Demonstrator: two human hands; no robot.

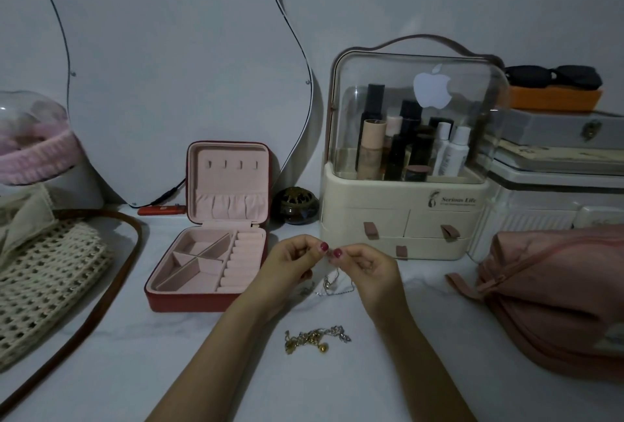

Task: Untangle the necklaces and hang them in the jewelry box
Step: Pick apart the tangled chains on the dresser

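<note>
Both hands were raised over the table (388, 388), thumbs and forefingers meeting at centre. The left hand (292, 261) and the right hand (366, 264) each pinched a thin silver necklace (332, 283), whose slack drooped toward 6 o'clock in a small snarl beneath the fingers.

A second clump of gold chains (315, 340) lay on the table at 6 o'clock from the hands, untouched.

The jewelry box (216, 229) stood open at 9 o'clock from the hands, lid upright, its four hooks (232, 164) bare.

Risks, as judged:
- Pulling the ends apart could tighten the knot or snap a fine link.
- Dim light made the links hard to read.
- A dropped silver chain could land on the gold clump and tangle with it.
</note>
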